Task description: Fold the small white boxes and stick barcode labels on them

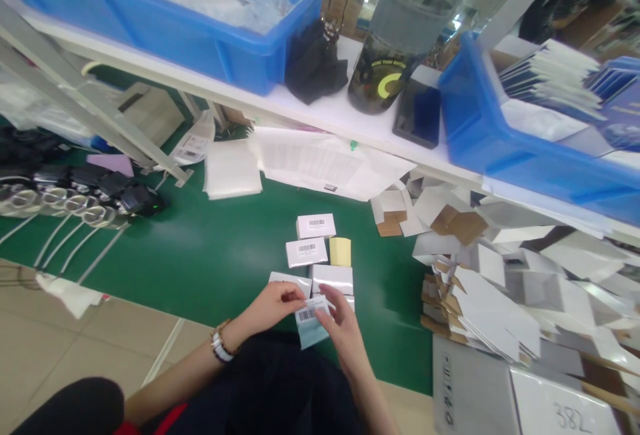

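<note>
A barcode label sheet [313, 335] with a pale green lower part is between my two hands at the front edge of the table. My left hand [274, 303] pinches its upper left corner, and my right hand [345, 329] holds its right side between thumb and fingers. Just beyond lie small white boxes: one [290, 281] partly behind my left hand, another [333, 279] by my right fingertips. Two more white boxes, a nearer one [307, 253] and a farther one [316, 225], bear barcode labels. A yellow pad of notes [341, 252] sits beside them.
Folded white cartons [495, 308] pile up on the right, above a box marked 382 [565, 405]. Overhead, a white shelf [320, 111] carries blue bins [270, 61], a dark bottle [380, 78] and a phone [419, 113]. Black devices with cables [115, 198] stand at left.
</note>
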